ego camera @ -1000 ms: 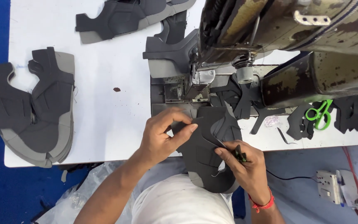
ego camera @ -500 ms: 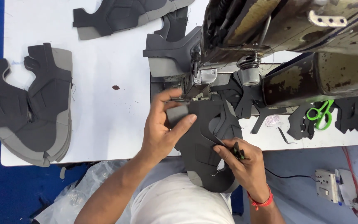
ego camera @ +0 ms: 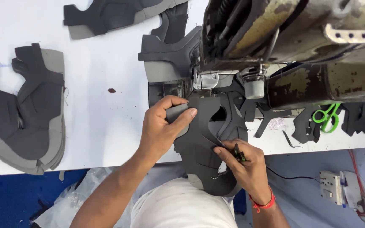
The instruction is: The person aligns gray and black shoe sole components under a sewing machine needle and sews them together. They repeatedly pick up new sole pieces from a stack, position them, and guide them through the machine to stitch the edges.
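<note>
At the near edge of the tabletop [ego camera: 106, 139], under the sewing machine [ego camera: 275, 46], we have slid the dark shoe-upper piece [ego camera: 203, 139] closer to the needle, left hand [ego camera: 161, 131] pinching its grey flap, right hand [ego camera: 246, 169] pressing it while clasping a small tool.

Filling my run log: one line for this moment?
left hand: holds grey shoe-upper piece | right hand: pinches it, gripping small tool | sewing machine: behind

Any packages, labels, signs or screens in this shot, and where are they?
No signs or screens.
Clear plastic bag: crumpled, lower left, below the white table edge.
Small pale box: lower right on the floor, rectangular, pale grey; whether it carries a label cannot be told.
</note>
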